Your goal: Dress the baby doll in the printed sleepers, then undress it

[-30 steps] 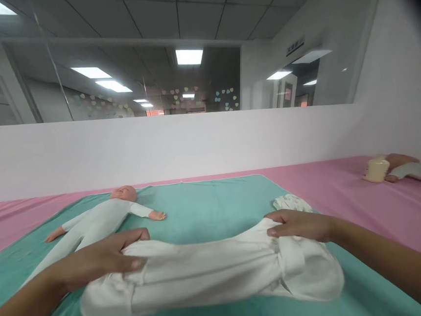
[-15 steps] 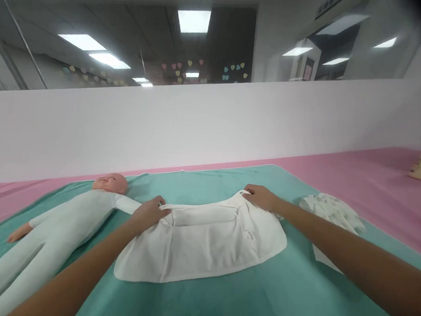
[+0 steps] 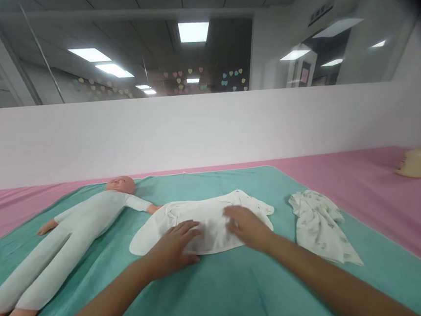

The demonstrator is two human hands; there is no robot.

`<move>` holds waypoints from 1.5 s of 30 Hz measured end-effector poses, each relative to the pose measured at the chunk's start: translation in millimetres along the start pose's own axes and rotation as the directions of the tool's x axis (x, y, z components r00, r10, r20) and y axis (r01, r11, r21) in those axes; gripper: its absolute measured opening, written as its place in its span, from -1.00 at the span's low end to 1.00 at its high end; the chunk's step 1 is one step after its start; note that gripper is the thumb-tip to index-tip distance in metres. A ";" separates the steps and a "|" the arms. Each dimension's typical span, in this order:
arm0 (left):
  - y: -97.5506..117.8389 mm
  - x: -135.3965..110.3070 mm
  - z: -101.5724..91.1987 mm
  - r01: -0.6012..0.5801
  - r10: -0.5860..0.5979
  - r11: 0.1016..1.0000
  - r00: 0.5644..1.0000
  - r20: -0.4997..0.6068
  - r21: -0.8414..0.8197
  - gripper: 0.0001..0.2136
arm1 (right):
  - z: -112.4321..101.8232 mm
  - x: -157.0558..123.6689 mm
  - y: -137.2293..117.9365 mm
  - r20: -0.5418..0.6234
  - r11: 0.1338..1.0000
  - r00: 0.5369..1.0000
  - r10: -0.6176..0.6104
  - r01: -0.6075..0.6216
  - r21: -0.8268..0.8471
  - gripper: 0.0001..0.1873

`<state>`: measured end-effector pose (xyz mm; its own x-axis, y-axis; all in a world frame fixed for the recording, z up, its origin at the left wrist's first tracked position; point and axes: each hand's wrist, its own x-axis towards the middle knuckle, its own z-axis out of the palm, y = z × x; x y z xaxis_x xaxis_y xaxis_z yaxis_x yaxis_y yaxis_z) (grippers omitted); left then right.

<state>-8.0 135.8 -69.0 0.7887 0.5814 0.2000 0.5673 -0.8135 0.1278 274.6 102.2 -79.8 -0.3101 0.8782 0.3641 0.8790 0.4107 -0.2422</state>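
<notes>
Half a second ago both hands were pinching the far corners of the white baby garment (image 3: 207, 210); now those corners are free, the hands have drawn inward and nearer, and the cloth lies low on the teal blanket (image 3: 226, 294). It sits in the middle of the blanket, wider than it is deep, its far edge uneven and its right end rising in small folds. The left hand (image 3: 176, 244) is over the near edge, palm down, fingers slightly spread and pinching nothing, with the thumb low and apart. The right hand (image 3: 248, 228) is above the right half with its fingers curved down (motion blur softens them, so I cannot tell whether they pinch the fabric or only brush it). Palms turned down over the cloth suggest flattening rather than lifting. The baby doll (image 3: 90, 213) lies on its back on the left, its near hand just beside the garment's left end; whether they touch is unclear. It seems set aside there to leave the middle for the cloth. A printed baby garment (image 3: 320, 232) lies rumpled to the right, out of the hands' way, while pink sheeting (image 3: 367, 183) shows beyond the blanket.
</notes>
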 end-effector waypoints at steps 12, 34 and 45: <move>-16.1 -42.4 -9.5 0.127 -0.127 0.990 0.992 0.016 -0.064 -0.60 | -41.5 -56.4 22.0 0.199 0.994 0.980 -0.021 -0.002 0.114 -0.49; -3.1 -42.2 -17.4 0.151 -0.153 0.988 0.987 -0.045 -0.043 -0.76 | -35.3 -54.2 23.7 0.257 0.991 0.960 0.111 -0.126 0.041 -0.82; 13.9 -39.1 -23.8 0.202 -0.199 0.968 0.979 0.033 -0.149 -0.73 | -55.5 -61.5 15.2 0.358 0.980 0.923 0.144 -0.184 0.080 -0.77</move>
<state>-36.6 101.5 -52.0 0.6675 0.7317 0.1380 0.6730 -0.6722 0.3085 327.1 40.8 -56.0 -0.2891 0.9571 -0.0209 0.8894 0.2604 -0.3758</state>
